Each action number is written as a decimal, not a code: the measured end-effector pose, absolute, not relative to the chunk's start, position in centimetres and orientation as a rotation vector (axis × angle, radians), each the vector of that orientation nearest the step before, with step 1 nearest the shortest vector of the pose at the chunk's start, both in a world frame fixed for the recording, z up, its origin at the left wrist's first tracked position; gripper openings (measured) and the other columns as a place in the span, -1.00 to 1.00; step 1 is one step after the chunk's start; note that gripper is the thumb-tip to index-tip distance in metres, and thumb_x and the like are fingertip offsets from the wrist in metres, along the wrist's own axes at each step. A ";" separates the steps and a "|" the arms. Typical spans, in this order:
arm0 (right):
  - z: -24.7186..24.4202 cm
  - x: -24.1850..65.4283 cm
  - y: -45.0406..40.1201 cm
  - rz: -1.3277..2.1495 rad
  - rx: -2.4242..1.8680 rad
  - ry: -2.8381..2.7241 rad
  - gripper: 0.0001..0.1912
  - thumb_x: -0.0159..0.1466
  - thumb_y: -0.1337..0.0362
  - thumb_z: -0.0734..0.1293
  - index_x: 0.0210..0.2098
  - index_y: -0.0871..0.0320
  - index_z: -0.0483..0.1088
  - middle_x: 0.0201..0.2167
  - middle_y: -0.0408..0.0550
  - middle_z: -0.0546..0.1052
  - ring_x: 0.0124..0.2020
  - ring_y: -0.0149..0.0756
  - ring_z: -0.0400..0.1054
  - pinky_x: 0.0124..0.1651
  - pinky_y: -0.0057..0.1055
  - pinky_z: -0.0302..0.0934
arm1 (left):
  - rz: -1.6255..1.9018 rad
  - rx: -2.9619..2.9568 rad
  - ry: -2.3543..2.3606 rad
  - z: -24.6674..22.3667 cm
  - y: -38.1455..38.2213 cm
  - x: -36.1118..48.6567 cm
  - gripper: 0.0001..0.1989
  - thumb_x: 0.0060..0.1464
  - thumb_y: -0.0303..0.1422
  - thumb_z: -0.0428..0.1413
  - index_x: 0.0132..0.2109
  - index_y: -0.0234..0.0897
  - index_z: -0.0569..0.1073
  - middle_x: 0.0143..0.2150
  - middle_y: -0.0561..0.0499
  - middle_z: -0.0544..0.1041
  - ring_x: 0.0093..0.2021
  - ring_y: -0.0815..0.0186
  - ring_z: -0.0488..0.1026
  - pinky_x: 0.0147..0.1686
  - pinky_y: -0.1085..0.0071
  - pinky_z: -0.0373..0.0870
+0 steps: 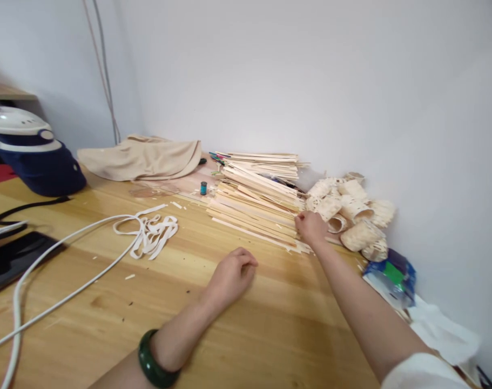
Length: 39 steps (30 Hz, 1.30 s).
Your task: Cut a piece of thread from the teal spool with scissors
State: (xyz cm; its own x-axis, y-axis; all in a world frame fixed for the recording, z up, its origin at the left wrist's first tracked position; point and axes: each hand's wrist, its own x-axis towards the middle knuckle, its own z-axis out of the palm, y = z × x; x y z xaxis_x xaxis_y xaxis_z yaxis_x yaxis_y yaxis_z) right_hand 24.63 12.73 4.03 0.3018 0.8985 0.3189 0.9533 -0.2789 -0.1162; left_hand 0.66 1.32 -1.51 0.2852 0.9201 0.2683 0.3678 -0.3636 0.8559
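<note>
My right hand (311,227) reaches to the right end of a stack of thin, pale bamboo strips (254,208). Its fingers are pinched at the strips' ends, apparently on a strip, though the fingertips partly hide it. Just beyond that hand lies a heap of woven bamboo tubes (357,208). Nearer to me, my left hand (233,274) hovers over or rests on the wooden table (270,329). Its fingers are curled together toward the thumb, with nothing visible in them. A dark green bangle (159,359) circles the left wrist.
Left of the strips are a teal thread spool (203,188), a beige cloth (148,159) and tangled white tape (156,235). A white cable (67,243) loops near a black flat panel (19,259) and a navy-and-white container (39,156). A blue packet (403,273) lies at right, by the wall.
</note>
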 end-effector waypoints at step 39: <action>3.1 31.2 -3.1 -0.391 -2.131 -2.598 -0.70 0.28 0.47 0.12 -0.18 0.26 0.47 -0.11 0.16 0.53 -0.04 -0.13 0.38 -0.05 -0.32 0.27 | 0.961 1.950 1.124 -1.4 1.5 0.2 -0.79 0.00 -0.55 0.05 -0.32 -0.31 0.58 -0.20 -0.06 0.55 -0.17 0.26 0.51 -0.05 0.34 0.42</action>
State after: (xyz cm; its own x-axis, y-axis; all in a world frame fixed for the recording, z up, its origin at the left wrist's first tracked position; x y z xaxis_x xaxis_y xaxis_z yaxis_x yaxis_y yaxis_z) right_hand 31.18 -3.12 3.08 -0.1887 0.9812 -0.0404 0.9259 0.1915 0.3256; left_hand 0.19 1.49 -1.43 0.3539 0.8985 0.2597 0.3960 -0.3956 0.8287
